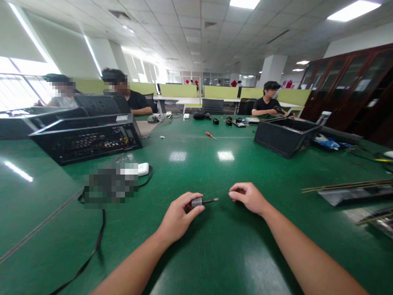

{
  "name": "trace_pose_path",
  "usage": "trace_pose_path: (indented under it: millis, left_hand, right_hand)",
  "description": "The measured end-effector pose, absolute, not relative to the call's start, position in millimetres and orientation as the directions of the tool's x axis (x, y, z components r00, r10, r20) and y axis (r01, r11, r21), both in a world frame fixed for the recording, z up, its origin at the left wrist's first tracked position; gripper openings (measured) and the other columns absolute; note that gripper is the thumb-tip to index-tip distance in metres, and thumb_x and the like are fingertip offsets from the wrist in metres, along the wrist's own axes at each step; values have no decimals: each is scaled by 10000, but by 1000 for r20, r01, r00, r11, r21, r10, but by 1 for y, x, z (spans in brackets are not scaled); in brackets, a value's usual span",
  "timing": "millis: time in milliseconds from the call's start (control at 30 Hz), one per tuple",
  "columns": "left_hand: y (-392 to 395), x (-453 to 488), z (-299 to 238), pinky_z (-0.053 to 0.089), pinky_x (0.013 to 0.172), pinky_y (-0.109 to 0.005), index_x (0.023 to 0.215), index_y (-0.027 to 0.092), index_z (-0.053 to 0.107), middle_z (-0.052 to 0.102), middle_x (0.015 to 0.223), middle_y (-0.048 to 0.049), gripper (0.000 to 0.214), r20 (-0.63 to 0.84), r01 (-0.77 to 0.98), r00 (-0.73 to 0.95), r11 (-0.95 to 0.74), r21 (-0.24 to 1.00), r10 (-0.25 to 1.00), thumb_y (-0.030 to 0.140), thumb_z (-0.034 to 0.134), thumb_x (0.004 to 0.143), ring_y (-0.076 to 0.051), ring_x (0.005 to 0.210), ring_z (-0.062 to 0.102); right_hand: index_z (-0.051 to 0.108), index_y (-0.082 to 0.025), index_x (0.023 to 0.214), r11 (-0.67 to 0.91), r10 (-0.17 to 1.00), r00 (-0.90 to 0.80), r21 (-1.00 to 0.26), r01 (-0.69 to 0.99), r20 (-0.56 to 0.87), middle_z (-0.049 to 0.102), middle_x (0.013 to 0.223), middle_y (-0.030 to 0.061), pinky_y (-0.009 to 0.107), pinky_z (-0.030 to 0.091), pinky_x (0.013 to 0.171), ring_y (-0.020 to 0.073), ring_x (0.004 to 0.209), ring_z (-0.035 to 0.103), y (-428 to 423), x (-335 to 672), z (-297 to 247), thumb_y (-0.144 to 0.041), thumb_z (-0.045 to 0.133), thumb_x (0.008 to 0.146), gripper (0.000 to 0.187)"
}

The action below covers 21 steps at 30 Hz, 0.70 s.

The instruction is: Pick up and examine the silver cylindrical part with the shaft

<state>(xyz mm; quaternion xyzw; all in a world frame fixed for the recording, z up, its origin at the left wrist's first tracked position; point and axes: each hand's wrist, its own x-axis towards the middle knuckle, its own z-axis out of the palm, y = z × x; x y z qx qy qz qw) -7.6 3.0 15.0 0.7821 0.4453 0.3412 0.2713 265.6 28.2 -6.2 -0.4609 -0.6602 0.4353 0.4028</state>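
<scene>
My left hand is closed around a small grey metal cylinder with a thin shaft. The shaft points right, toward my other hand, and has a thicker tip. What kind of part it is I cannot make out for certain. Across a short gap, my right hand pinches thumb and fingers together. Something tiny and dark shows at its fingertips, too small to name. Both hands are low over the green tabletop.
Black computer cases stand at the left and right. An orange screwdriver lies farther back. A strap trails at the left, metal strips lie at the right. Several people sit around the table.
</scene>
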Motion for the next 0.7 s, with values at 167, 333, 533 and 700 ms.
trace_pose_path:
  millis: [167, 333, 533, 700]
  left_hand:
    - [3, -7, 14, 427, 821, -286, 1084, 276, 639, 635, 981, 7, 223, 290, 504, 375, -457, 733, 880, 314, 625, 865, -180, 907, 589]
    - [2, -8, 14, 427, 783, -281, 1091, 261, 623, 626, 966, -1, 221, 271, 490, 389, -447, 748, 880, 318, 586, 881, -180, 871, 579]
    - [-6, 1, 23, 453, 738, -282, 1111, 223, 606, 627, 933, -22, 263, 171, 481, 407, -370, 795, 897, 331, 559, 876, -184, 800, 586]
    - [-59, -37, 36, 475, 822, -283, 1100, 278, 629, 655, 1001, -12, 253, 47, 522, 531, -371, 768, 846, 350, 594, 860, -195, 895, 609]
  right_hand:
    - [668, -130, 826, 52, 955, -297, -991, 120, 15, 676, 731, 36, 268, 466, 676, 148, 657, 624, 40, 298, -14, -348, 750, 692, 269]
    - [620, -126, 709, -30, 973, -230, -999, -24, -23, 664, 676, 65, 278, 469, 597, 147, 571, 610, 50, 300, -22, -555, 586, 806, 442]
    - [601, -127, 735, -18, 998, -54, -997, -70, -14, 633, 613, 52, 254, 437, 513, 124, 502, 575, 59, 307, -24, -597, 581, 792, 474]
    - [641, -120, 921, 50, 997, -55, -996, -76, 54, 666, 727, 55, 249, 445, 612, 102, 610, 607, 42, 293, -13, -345, 674, 772, 272]
